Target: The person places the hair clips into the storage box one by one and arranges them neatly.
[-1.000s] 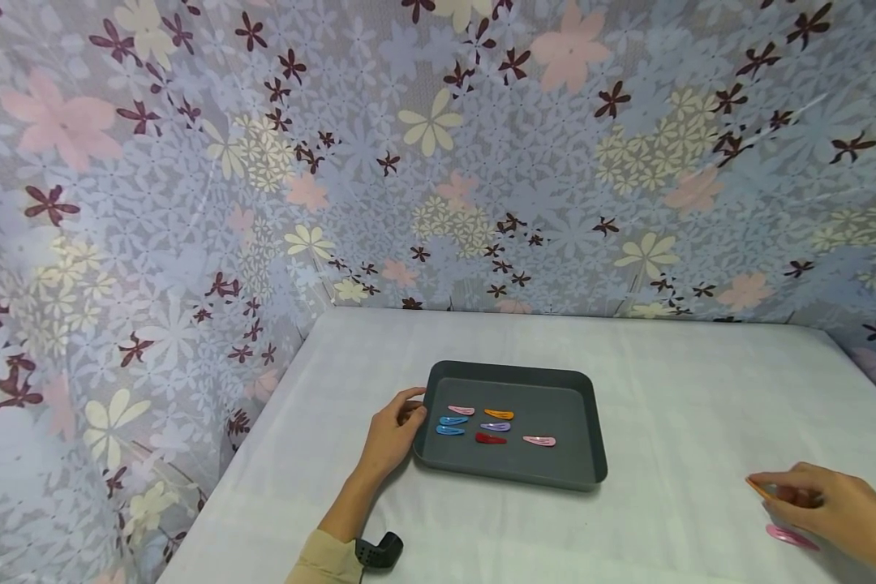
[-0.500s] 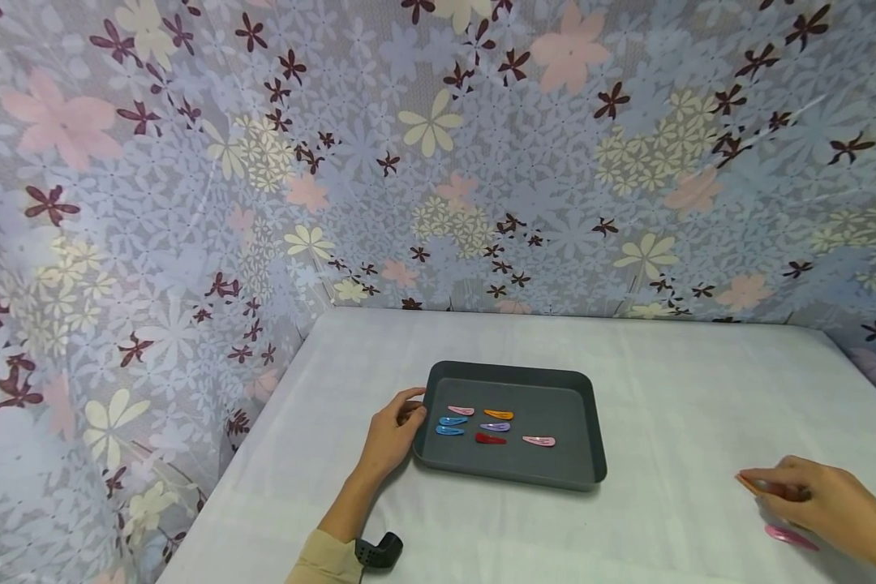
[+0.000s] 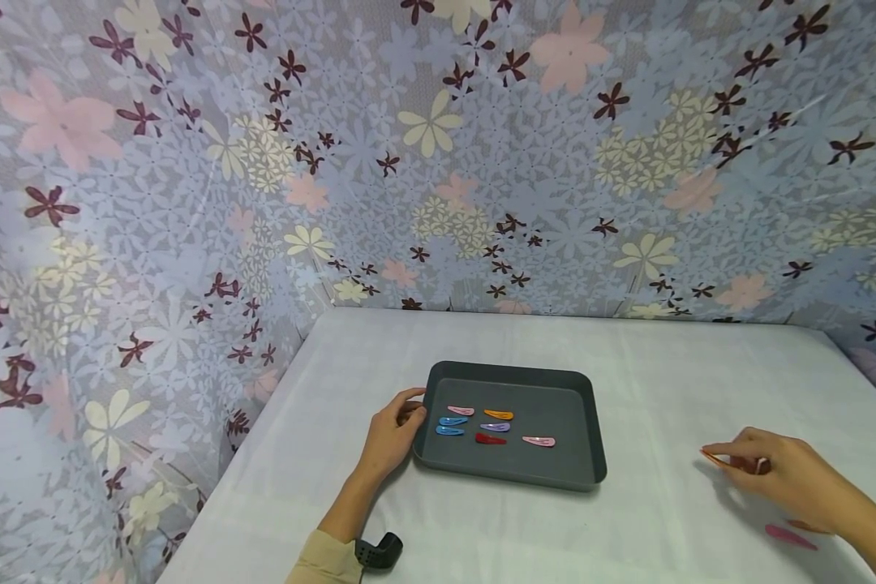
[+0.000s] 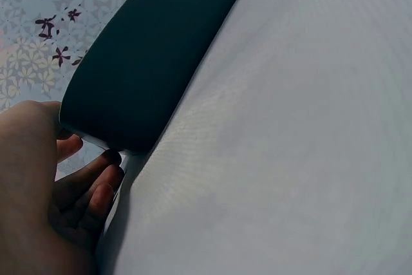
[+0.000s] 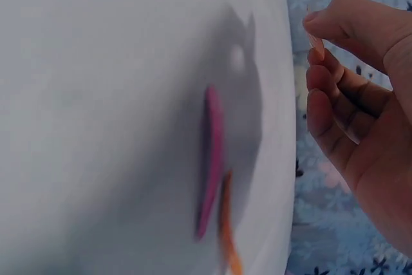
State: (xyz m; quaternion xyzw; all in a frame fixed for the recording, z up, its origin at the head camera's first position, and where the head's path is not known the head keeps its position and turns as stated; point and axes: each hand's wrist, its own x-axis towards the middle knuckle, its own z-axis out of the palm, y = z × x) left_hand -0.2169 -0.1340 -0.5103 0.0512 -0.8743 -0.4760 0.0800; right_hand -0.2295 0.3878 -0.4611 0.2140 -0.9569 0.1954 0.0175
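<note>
My right hand (image 3: 781, 470) pinches an orange snap hair clip (image 3: 715, 458) between thumb and fingertips, above the white tabletop. In the right wrist view the clip is mostly covered by the thumb. Below this hand lie a pink hair clip (image 3: 791, 536) and another orange hair clip (image 5: 228, 223), close together. At the left wall of a dark grey tray (image 3: 565, 470), my left hand (image 3: 390, 430) rests with its fingers loosely bent against the outside. In the tray lie several hair clips, among them a red hair clip (image 3: 491, 439) and a purple hair clip (image 3: 496, 427).
A white cloth covers the table (image 3: 650, 389). Flower-patterned fabric (image 3: 438, 162) hangs behind it and along the left side. A black wrist device (image 3: 380, 551) sits at the left sleeve (image 3: 328, 560).
My right hand has moved left and away from the table's front, carrying the orange hair clip. Another orange clip has come into view beneath it. The left hand and tray stay put.
</note>
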